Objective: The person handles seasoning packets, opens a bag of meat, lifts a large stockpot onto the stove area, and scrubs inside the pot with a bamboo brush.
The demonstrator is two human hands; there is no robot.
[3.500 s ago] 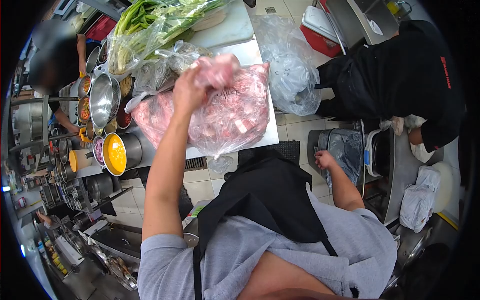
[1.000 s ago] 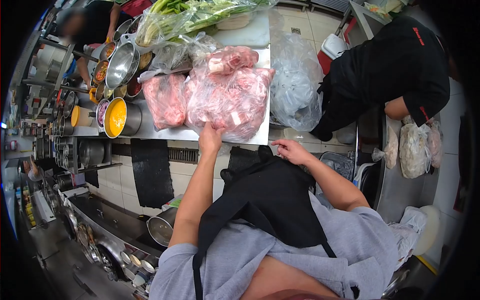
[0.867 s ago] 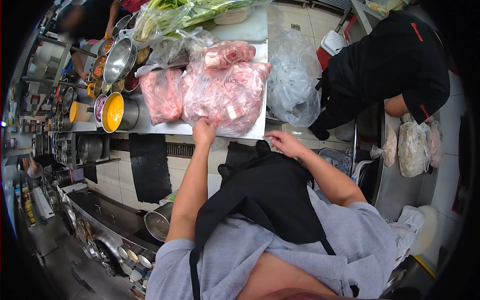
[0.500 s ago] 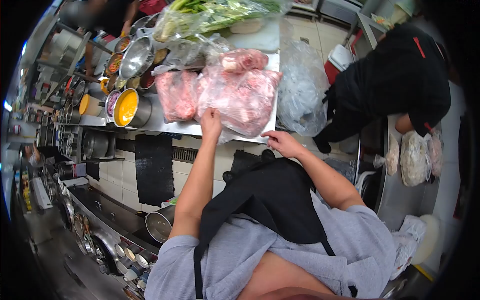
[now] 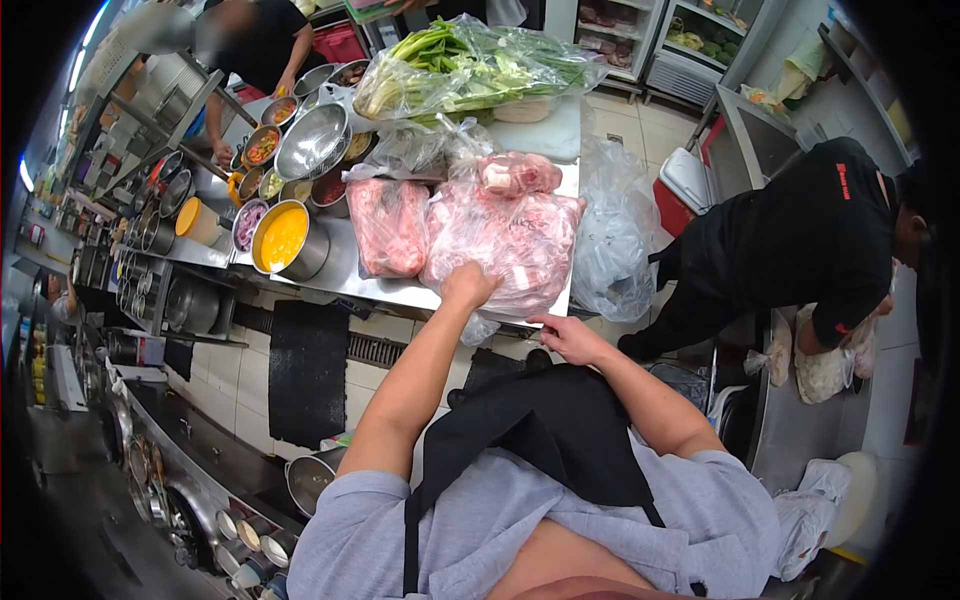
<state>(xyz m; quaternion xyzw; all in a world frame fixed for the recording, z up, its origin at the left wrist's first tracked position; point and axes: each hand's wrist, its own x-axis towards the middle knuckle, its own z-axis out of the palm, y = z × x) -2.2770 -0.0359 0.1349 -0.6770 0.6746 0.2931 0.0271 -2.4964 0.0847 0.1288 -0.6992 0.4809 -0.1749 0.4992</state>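
Gently does it: left hand [image 5: 471, 287] at the large meat bag [image 5: 510, 240]

The large meat bag lies slumped near the front edge of the metal table [image 5: 345, 276], a wrapped chunk of meat [image 5: 520, 174] on its far part and a smaller meat bag [image 5: 390, 236] just beside it on the left. The left hand's fingers are bent against the near side of the plastic; whether they pinch the film or only press cannot be told. The right hand [image 5: 572, 339] is by the table edge, index finger stretched out, the others loosely curled, with nothing visible in its hold.

Such thin film looks likely to tear if tugged at one point, so contact is best spread over a broad fold. The load seems slack and heavy; slow, even force suits it, and the chunk on top deserves watching, as a jerk could tip it off.
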